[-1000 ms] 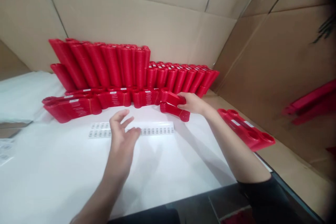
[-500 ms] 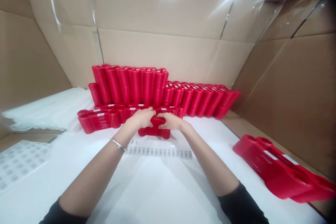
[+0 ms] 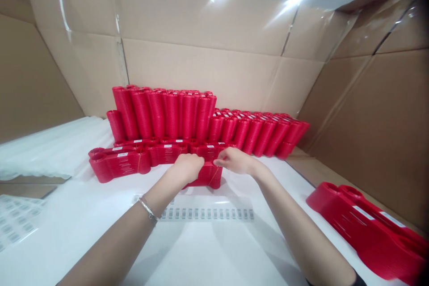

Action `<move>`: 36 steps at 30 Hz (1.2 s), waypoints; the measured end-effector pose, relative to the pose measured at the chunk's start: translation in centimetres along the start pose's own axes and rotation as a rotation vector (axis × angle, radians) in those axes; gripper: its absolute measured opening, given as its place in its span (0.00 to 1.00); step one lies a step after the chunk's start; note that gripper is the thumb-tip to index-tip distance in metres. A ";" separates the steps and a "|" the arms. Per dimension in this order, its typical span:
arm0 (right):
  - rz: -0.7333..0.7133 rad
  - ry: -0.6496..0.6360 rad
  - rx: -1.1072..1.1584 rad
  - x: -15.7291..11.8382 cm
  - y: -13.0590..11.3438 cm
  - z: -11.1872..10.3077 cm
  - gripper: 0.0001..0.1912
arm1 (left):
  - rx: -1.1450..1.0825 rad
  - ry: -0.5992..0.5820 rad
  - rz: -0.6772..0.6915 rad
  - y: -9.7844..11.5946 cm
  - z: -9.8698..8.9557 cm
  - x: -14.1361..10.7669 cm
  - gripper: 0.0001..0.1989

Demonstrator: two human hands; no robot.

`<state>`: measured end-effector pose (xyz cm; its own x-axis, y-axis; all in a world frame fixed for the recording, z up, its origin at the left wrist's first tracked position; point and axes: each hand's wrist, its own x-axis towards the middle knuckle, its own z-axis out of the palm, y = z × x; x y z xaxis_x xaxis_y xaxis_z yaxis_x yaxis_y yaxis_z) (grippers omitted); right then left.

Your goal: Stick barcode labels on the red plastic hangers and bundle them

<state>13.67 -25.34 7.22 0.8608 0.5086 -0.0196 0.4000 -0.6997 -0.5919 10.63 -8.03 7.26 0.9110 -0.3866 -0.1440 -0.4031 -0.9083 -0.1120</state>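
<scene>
Near the middle of the white table (image 3: 187, 250), a small stack of red plastic pieces (image 3: 206, 176) stands in front of the longer rows, with a thin band across its right part. My left hand (image 3: 189, 167) is closed at the left end of this stack; its fingertips are hidden. At the stack's right end my right hand (image 3: 234, 160) has its fingers pinched together by the band; what lies between them is too small to make out. Just in front of the stack lies a clear sheet of small printed labels (image 3: 208, 214).
Tall red stacks (image 3: 172, 116) and lower ones (image 3: 264, 134) line the cardboard wall (image 3: 208, 67). Banded, labelled red stacks (image 3: 120, 165) stand at left, more red pieces (image 3: 368, 228) at right. White foam sheets (image 3: 56, 147) and another label sheet (image 3: 16, 219) lie far left.
My right hand has moved right, from the top of the small stack to its right end, and its fingers have closed. My left hand has curled in. The view has shifted slightly.
</scene>
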 end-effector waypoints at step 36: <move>-0.101 -0.062 0.388 1.0 2.6 2.7 0.27 | -0.142 0.065 -0.006 -2.6 0.9 1.3 0.14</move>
<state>14.74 -25.28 3.51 0.7980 0.6026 0.0127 0.3225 -0.4092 -0.8536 12.81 -6.04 6.43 0.9188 -0.3867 -0.0791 -0.3857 -0.9222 0.0279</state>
